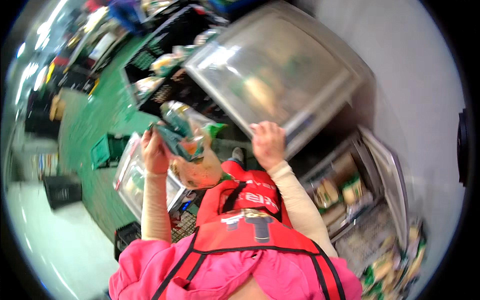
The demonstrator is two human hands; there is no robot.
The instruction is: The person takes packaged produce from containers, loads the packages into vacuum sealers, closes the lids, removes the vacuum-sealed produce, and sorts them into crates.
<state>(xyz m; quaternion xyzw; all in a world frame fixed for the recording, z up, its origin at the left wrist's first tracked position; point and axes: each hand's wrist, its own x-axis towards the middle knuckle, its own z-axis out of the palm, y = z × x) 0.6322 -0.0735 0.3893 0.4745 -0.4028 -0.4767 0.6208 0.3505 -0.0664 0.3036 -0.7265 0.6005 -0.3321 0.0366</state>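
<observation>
Since the head view has your left grip (156,156) pinching the plastic bag (200,167) by an edge, the bulk sagging just right of it, I'd guess it's soft, slippery, lightish; best grabbed bunched. Right grip (268,145) touches the clear lid (300,55); can't tell if it's clenched.

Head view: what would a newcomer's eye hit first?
Probably the bright red apron over a pink shirt, low in the centre. Next, the bulging clear plastic bag with green and orange patches, left of centre in the left hand. Then the large grey-framed box with a clear top, upper centre-right, the right hand at its near edge.
</observation>
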